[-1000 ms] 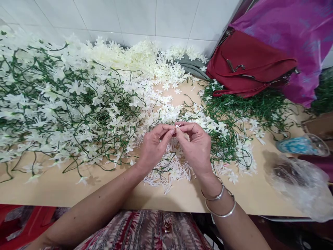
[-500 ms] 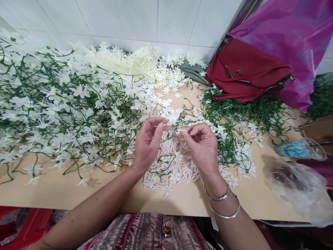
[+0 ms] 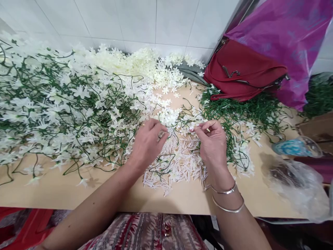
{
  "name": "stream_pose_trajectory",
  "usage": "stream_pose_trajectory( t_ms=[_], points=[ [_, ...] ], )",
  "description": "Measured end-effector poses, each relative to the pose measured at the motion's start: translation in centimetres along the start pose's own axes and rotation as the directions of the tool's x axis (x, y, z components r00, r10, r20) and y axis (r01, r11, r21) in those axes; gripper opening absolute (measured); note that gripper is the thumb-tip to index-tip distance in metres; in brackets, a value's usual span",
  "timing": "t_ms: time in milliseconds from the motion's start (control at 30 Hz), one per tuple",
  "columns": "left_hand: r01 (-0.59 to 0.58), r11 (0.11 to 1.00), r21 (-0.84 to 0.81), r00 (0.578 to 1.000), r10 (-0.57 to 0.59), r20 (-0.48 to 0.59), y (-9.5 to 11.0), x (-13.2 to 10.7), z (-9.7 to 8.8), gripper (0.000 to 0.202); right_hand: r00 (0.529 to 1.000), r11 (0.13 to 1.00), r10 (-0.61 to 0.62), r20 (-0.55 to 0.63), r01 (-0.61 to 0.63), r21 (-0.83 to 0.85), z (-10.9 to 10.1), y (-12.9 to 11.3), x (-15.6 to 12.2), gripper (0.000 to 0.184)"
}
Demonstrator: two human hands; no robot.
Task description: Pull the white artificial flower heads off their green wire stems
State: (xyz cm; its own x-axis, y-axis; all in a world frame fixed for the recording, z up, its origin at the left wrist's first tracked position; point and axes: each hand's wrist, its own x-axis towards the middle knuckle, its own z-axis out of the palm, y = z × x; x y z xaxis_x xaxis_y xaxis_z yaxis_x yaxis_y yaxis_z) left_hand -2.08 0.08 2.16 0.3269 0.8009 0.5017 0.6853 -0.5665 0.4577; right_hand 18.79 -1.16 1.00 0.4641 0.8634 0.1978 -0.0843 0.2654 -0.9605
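Note:
My right hand (image 3: 212, 140) pinches a small white artificial flower (image 3: 193, 126) between thumb and fingertips, above a spread of thin white sticks (image 3: 188, 152). My left hand (image 3: 147, 144) is over the left edge of those sticks, palm down, fingers bent and thumb a little apart. Nothing shows between its fingers. Just beyond both hands lies a heap of loose white blossoms (image 3: 169, 116). A few green-stemmed flowers (image 3: 166, 165) rest on the sticks.
Many white flowers on green stems (image 3: 65, 107) are piled at left, with cream blossoms (image 3: 140, 60) by the tiled wall. At right are green stems (image 3: 241, 109), a red bag (image 3: 249, 71), a purple plastic bag (image 3: 293, 45), a cup (image 3: 296, 147) and a clear bag (image 3: 299, 184).
My hands have moved apart: the right has shifted right with its pinch kept, while the left has turned palm down and drawn slightly left.

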Motion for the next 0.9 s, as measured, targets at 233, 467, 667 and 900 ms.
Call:
stream_pose_trajectory(
  t_ms=[233, 467, 667, 900],
  points=[
    [0.011, 0.977, 0.213, 0.974, -0.059, 0.22, 0.4, -0.4, 0.1, 0.01, 0.998, 0.999, 0.035, 0.045, -0.034, -0.028, 0.1, 0.3, -0.2, 0.027],
    [0.035, 0.929, -0.369, 0.973, -0.116, -0.199, 0.5, 0.3, -0.6, 0.005, 0.994, 0.996, 0.077, 0.082, -0.08, 0.039, 0.5, -0.5, -0.4, 0.029],
    [0.288, 0.482, -0.828, 0.947, -0.273, 0.17, 1.5, 0.2, -0.1, 0.017, 0.95, 0.957, 0.197, 0.243, -0.241, 0.165, 0.6, -1.7, -0.3, 0.039],
    [0.382, 0.502, -0.776, 0.909, -0.355, 0.218, 1.1, -0.2, 1.4, 0.015, 0.907, 0.925, 0.275, 0.32, -0.34, 0.168, 0.2, -1.8, -0.3, 0.036]
  ],
)
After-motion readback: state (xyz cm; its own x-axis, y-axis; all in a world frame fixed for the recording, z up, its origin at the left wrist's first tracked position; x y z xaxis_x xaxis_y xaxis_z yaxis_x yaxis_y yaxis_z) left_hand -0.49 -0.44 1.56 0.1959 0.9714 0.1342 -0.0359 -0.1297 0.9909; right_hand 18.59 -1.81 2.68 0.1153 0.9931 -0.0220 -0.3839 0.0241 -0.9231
